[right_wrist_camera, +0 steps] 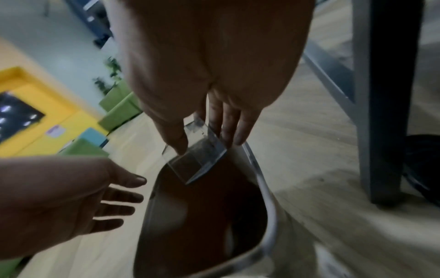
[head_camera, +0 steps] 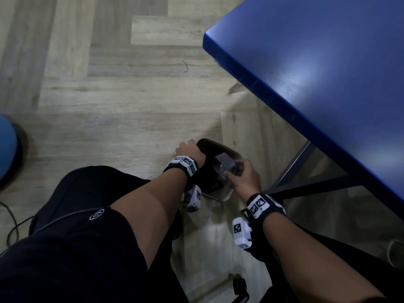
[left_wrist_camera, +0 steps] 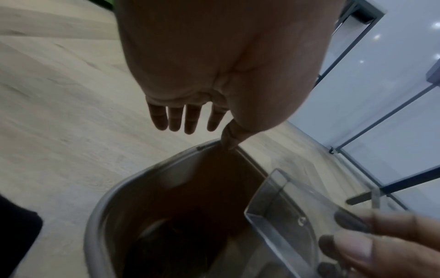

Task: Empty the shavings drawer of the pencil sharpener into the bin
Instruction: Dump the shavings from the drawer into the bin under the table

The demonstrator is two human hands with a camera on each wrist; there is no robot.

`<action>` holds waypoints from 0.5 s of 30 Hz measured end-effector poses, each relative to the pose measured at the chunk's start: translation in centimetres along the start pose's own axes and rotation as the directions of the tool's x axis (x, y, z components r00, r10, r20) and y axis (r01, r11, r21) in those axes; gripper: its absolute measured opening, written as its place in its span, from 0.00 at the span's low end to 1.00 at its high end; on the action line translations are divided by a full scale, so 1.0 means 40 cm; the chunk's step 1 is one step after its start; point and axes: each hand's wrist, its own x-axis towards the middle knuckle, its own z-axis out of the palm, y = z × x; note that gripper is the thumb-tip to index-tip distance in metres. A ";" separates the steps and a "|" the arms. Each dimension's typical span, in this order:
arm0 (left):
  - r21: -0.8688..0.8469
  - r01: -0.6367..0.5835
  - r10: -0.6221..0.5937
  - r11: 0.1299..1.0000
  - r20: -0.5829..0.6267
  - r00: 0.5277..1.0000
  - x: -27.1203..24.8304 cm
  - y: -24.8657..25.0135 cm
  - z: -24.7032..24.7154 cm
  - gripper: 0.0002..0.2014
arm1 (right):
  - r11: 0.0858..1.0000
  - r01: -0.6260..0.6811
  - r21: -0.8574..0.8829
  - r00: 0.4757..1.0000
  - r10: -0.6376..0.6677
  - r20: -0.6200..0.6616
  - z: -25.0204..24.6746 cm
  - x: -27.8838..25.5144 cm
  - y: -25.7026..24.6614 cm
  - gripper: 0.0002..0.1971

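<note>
Stool [head_camera: 6, 147]: blue, at the far left edge, well apart from both hands.
Left hand [head_camera: 189, 149]: fingers straight and spread, holding nothing; it hangs at the bin's left rim, thumb tip right at the rim in the left wrist view, though contact is unclear.
Bin [head_camera: 227, 196]: metal, open-topped, on the wood floor between the hands, dark inside.
Drawer [head_camera: 225, 166]: clear plastic, tilted over the bin's mouth, just right of the left hand; its contents cannot be made out.
Right hand [head_camera: 244, 176]: pinches the drawer, thumb on one side, fingers on the other.
Table [head_camera: 317, 62]: blue top, right of the right hand, its dark leg beside the bin.
</note>
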 end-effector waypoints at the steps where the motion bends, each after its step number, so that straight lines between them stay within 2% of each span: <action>1: -0.010 -0.010 0.010 1.000 -0.016 1.000 -0.010 0.013 -0.013 0.24 | 0.998 -0.020 0.059 1.000 0.020 0.001 -0.016 -0.004 -0.001 0.21; 5: -0.147 -0.066 0.062 0.987 -0.034 0.997 -0.065 0.072 -0.058 0.26 | 0.973 -0.074 0.219 0.997 0.073 0.011 -0.075 -0.015 -0.012 0.22; 7: -0.217 -0.161 0.163 0.963 -0.010 0.987 -0.103 0.094 -0.077 0.26 | 0.935 -0.101 0.340 0.995 0.089 0.053 -0.116 -0.031 -0.038 0.22; 8: -0.240 -0.209 0.222 0.948 0.028 0.975 -0.125 0.102 -0.088 0.25 | 0.910 -0.117 0.398 0.993 0.093 0.079 -0.140 -0.044 -0.058 0.19; 10: -0.250 -0.281 0.320 0.926 0.129 0.939 -0.174 0.111 -0.112 0.26 | 0.845 -0.155 0.511 0.986 0.104 0.128 -0.193 -0.081 -0.099 0.10; 15: -0.121 -0.497 0.508 0.859 0.314 0.802 -0.352 0.148 -0.225 0.44 | 0.718 -0.195 0.668 0.977 0.081 0.199 -0.306 -0.194 -0.151 0.10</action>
